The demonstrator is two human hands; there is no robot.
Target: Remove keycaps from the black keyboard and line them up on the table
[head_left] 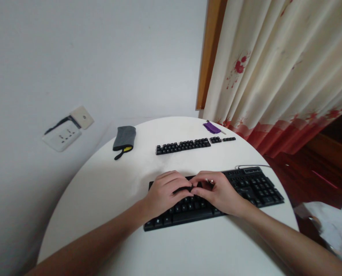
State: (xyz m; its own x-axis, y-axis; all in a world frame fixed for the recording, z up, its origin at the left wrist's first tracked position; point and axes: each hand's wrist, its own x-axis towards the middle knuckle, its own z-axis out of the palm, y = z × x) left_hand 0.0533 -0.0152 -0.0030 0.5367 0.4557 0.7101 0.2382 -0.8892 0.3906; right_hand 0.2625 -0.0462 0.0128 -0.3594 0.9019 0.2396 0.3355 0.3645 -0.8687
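A black keyboard (194, 216) lies near the front of the round white table (171, 251), and both hands are over its middle. My left hand (167, 191) is bent with thumb and fingers drawn together at the keys. My right hand (215, 191), with a ring on one finger, pinches right beside it, the fingertips of the two hands almost meeting. Something small and dark shows between the fingertips, too hidden to name. Behind the keyboard, loose black keycaps (184, 146) stand in rows, with smaller groups of keycaps (216, 140) to their right.
A grey cloth pouch (124, 138) with a yellow inside rests at the back left. At the back right is a purple brush-like item (212, 127). The keyboard's cable (254, 166) runs along its far right edge. A wall socket (64, 135) and a curtain (263, 76) border the table.
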